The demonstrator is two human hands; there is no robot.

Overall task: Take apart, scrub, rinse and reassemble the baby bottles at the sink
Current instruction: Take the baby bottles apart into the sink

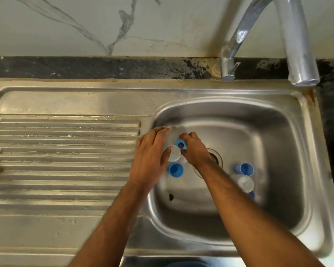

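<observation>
Both hands down inside the steel sink basin point(278, 132), near its left wall. Left hand point(151, 153) curled around a clear bottle body point(174, 156), thumb across its upper side; bottle seen nearly end-on, so tilt hard to judge. Right hand point(196, 149) gripping a blue screw ring point(180, 144) at the bottle's far end, fingers wrapped over it, dark round opening of the ring facing the camera. Ring and bottle touching; whether still threaded together, cannot tell. Just below the left hand's thumb, a blue cap point(175, 170) on the basin floor, open side up. Drain point(217, 158) partly hidden by the right wrist. Right of the right forearm, well apart from the held bottle: a second blue cap point(244, 168) lying on its side, a clear rounded piece point(245, 183) just beside it toward the camera, and a sliver of another blue part point(252, 195) behind that piece. Dark speck point(171, 197) on the basin floor near the left forearm. Ribbed drainboard point(66, 151) to the left, wet in streaks. Chrome tap point(297, 45) arching over the basin's far right corner, lever point(228, 71) at its base. Marbled wall point(104, 26) behind.
</observation>
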